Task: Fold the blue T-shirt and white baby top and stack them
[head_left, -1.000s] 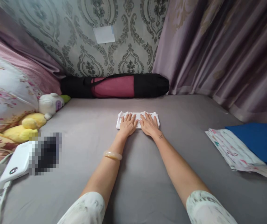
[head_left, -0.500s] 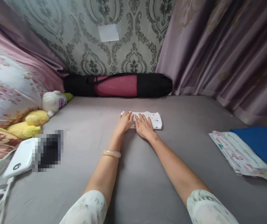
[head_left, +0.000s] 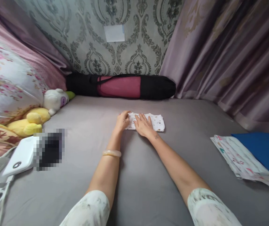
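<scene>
A folded white cloth (head_left: 158, 122) with small dark and brown prints lies flat on the grey bed sheet (head_left: 139, 175). My left hand (head_left: 122, 121) is at its left edge, with bent fingers closed around the far left corner; the fingertips are partly hidden. A pale bangle (head_left: 112, 153) circles the left forearm. My right hand (head_left: 144, 125) lies flat on the middle of the cloth, fingers stretched out and somewhat apart.
A long black and pink bag (head_left: 119, 86) lies along the wall. At right are a folded patterned cloth (head_left: 238, 160) and blue fabric (head_left: 261, 150). Plush toys (head_left: 34, 121), a white power bank (head_left: 21, 157), a blurred dark object (head_left: 51, 150) and cables (head_left: 5, 194) sit at left.
My left hand has slid left from the top of the cloth to its left edge, and its fingers have bent. My right hand stays flat on the cloth. The view has shifted slightly.
</scene>
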### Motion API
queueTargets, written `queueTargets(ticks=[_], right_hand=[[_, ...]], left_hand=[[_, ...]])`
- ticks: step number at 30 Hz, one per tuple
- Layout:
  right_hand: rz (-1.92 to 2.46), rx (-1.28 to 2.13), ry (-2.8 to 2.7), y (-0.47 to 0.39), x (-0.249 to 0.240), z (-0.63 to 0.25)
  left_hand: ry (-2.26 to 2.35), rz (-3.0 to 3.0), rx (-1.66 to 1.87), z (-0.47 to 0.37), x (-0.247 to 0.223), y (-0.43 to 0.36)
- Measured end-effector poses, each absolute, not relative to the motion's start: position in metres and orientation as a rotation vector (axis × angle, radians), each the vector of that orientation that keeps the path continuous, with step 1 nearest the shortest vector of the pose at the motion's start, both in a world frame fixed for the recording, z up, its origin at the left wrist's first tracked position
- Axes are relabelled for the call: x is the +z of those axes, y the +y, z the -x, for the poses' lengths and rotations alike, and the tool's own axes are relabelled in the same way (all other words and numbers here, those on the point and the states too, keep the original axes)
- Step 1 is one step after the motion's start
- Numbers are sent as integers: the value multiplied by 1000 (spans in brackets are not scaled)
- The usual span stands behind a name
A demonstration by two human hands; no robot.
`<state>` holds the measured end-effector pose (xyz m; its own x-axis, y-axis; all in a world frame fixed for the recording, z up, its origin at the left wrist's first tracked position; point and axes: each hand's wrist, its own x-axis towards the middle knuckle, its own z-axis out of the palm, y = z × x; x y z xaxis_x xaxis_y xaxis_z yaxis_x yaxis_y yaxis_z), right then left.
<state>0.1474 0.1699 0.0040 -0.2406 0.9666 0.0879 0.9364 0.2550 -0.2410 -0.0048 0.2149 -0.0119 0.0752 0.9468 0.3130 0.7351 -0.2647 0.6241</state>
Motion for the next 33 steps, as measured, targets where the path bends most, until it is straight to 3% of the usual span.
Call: queueTargets(ticks=[13,33], right_hand=[[1812,145,-2346,178,-1,-136],[1742,168,-2334,191,6,-93]], left_hand=[[1819,-1637,1153,26,-17,222],[1860,-1498,1187,27,-14,222]])
